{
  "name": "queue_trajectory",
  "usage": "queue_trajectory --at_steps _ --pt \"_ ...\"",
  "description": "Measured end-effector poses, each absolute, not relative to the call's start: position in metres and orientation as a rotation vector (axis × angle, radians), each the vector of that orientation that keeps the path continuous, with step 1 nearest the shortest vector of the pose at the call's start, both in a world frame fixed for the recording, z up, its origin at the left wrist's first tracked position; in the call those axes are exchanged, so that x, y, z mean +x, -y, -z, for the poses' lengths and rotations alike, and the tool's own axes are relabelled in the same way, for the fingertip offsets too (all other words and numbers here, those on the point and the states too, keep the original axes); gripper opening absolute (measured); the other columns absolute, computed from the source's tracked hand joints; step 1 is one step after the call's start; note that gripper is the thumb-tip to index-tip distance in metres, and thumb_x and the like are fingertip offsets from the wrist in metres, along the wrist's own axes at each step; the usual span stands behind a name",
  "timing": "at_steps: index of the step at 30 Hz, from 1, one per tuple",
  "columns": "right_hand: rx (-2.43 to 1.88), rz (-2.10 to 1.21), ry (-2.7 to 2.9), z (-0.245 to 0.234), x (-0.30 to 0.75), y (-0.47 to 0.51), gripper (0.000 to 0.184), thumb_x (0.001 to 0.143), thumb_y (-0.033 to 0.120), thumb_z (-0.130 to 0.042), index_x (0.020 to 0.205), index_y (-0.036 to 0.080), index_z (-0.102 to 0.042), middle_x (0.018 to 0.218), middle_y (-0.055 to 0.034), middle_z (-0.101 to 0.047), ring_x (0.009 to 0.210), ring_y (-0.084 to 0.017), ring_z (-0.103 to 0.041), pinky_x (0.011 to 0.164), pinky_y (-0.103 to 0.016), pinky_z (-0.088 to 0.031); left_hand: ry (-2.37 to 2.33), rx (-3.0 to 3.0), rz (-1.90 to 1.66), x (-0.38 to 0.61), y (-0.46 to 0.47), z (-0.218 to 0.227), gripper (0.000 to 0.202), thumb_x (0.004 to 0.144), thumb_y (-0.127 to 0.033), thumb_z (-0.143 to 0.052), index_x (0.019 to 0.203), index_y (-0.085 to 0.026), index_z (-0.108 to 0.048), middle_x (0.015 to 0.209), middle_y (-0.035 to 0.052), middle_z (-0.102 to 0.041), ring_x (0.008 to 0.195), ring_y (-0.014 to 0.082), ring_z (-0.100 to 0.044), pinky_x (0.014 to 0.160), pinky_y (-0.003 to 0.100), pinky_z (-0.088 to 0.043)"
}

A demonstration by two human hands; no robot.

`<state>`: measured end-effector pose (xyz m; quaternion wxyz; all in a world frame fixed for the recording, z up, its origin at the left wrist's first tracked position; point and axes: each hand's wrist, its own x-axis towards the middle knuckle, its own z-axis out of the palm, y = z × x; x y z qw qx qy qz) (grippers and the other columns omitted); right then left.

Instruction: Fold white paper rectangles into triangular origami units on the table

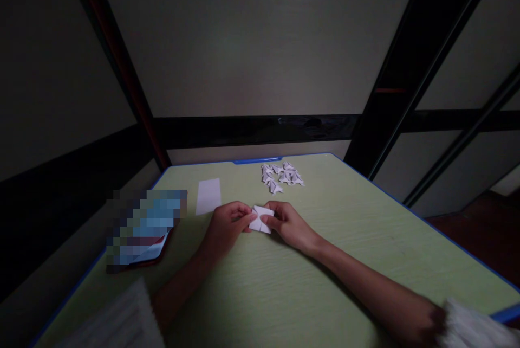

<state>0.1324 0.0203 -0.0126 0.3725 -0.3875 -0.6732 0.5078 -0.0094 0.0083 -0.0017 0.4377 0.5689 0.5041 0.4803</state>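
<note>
- A small white paper piece [261, 219] is held just above the table [365, 239], near its middle and a little toward the far edge.
- The paper piece is pinched from both sides. The grip of the left hand [227, 223] is closed on its left edge, and the grip of the right hand [286, 223] on its right edge, thumb on top.
- The piece is judged to be partly folded: creases and a notch can be seen, but the exact fold cannot be made out.
- A pile of folded pieces [282, 175] lies near the far edge of the table, well apart from the hands. These are judged to be finished.
- One flat sheet [208, 195] lies unfolded just beyond the left hand, so at least this one is judged to be left.
- A blurred red-edged flat thing [142, 229] lies at the left edge.
</note>
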Motion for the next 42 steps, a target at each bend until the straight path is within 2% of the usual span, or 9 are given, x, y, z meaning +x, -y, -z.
queue_trajectory --at_steps 9,17,22,32,42 --pt "-1.042 -1.269 1.792 0.006 0.134 -0.018 0.009 0.068 0.021 -0.046 0.063 0.013 -0.046 0.05 0.0044 -0.039 0.044 -0.006 -0.031 0.04 -0.018 -0.022 -1.239 1.478 -1.072 -0.012 -0.014 0.006 0.014 0.057 -0.022 -0.055 0.049 -0.015 -0.046 0.035 -0.0074 -0.047 0.036 0.0062 -0.043 0.039 0.017 -0.032" --pt "-1.028 -1.334 1.788 0.007 0.133 -0.02 0.008 0.066 0.021 -0.047 0.062 0.013 -0.045 0.05 0.004 -0.039 0.045 -0.007 -0.033 0.041 -0.019 -0.023 -1.131 1.405 -1.068 -0.014 -0.018 0.01 0.014 0.054 -0.023 -0.057 0.057 -0.015 -0.046 0.037 -0.0085 -0.048 0.034 0.0054 -0.042 0.037 0.016 -0.03" --pt "-0.935 -1.431 1.749 0.011 0.134 -0.022 0.011 0.065 0.023 -0.049 0.061 0.013 -0.046 0.051 0.004 -0.041 0.046 -0.007 -0.033 0.043 -0.019 -0.023 -1.151 1.496 -0.971 -0.015 -0.014 0.007 0.014 0.058 -0.023 -0.054 0.048 -0.014 -0.05 0.035 -0.0064 -0.047 0.033 0.0051 -0.041 0.037 0.017 -0.031" --pt "-0.843 -1.595 1.721 0.008 0.135 -0.022 0.016 0.062 0.026 -0.053 0.058 0.012 -0.048 0.051 0.0031 -0.045 0.047 -0.007 -0.035 0.047 -0.02 -0.025 -1.173 1.506 -0.93 -0.016 -0.013 0.007 0.019 0.059 -0.025 -0.054 0.043 -0.015 -0.051 0.032 -0.0059 -0.048 0.029 0.0045 -0.038 0.032 0.016 -0.028" --pt "-0.868 -1.551 1.765 0.005 0.134 -0.02 0.015 0.063 0.025 -0.052 0.059 0.012 -0.047 0.051 0.0038 -0.041 0.046 -0.007 -0.033 0.045 -0.02 -0.023 -1.169 1.54 -0.945 -0.015 -0.009 0.006 0.021 0.061 -0.027 -0.052 0.044 -0.014 -0.047 0.032 -0.007 -0.044 0.029 0.004 -0.037 0.032 0.015 -0.028"
